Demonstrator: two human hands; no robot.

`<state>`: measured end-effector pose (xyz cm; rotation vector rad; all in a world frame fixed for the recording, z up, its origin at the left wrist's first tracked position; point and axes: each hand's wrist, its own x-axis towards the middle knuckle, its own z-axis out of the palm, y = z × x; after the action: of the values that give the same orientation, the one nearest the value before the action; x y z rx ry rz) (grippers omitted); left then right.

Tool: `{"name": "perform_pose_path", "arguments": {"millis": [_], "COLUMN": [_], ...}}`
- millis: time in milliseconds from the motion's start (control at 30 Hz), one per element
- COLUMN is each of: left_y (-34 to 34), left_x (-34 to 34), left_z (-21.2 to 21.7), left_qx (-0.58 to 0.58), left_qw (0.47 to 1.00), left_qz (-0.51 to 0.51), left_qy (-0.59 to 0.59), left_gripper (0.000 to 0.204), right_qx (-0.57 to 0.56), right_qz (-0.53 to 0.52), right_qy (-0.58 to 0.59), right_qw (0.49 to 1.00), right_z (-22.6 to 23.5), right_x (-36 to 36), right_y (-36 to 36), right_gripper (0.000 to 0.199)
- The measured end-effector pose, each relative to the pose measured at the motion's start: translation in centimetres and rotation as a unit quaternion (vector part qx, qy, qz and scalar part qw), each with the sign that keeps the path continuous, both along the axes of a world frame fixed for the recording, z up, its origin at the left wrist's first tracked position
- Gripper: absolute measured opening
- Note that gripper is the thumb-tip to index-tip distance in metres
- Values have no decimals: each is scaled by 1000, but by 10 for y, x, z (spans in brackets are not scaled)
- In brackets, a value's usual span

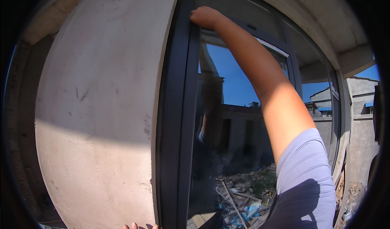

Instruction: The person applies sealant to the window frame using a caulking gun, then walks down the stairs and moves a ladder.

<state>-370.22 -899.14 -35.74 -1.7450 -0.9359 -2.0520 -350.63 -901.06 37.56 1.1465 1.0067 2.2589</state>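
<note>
A pale plastered wall [97, 87] — sunlit below, shaded above — grey building [361, 87] far right, under blue sky [371, 72].

My right hand [204, 17] is raised at the dark window frame [172, 119], near its top; my left fingertips [134, 225] show low by the pale wall [101, 87].

Window frame [172, 107]: dark, smooth, metal-looking, with a low sheen.
Pane [243, 143]: glass, glossy and mirror-like.
Left wall [97, 87]: plaster or concrete by its look, matt, scuffed and slightly pitted, chipped along its edge.
Sleeve [304, 168]: matt cloth, softly creased.
Overhead beam [357, 60], far right: matt, concrete-looking.
Sticks [232, 202], seen in the pane: wood-like, dull.
Blue scrap beside them [252, 208]: thin, crumpled, plastic-looking.
</note>
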Motion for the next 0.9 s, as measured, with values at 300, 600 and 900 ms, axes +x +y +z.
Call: {"name": "perform_pose_path", "arguments": {"millis": [300, 600, 900], "left_y": [-6, -5, -5], "left_x": [-1, 0, 1], "left_z": [-6, -6, -9], "left_qx": [-8, -6, -13], "left_qw": [1000, 1000, 1000], "left_qz": [-7, -13, -17], "left_qy": [-5, -5, -5], "left_gripper": [55, 55, 55], "right_qx": [-35, -14, 1], "right_qz": [84, 19, 111], "right_qy": [37, 35, 48], "right_qw": [995, 999, 993], "right_z": [-8, -4, -27], "right_x": [12, 6, 37], "right_y": [-16, -9, -60], "right_gripper": [23, 16, 18]}}
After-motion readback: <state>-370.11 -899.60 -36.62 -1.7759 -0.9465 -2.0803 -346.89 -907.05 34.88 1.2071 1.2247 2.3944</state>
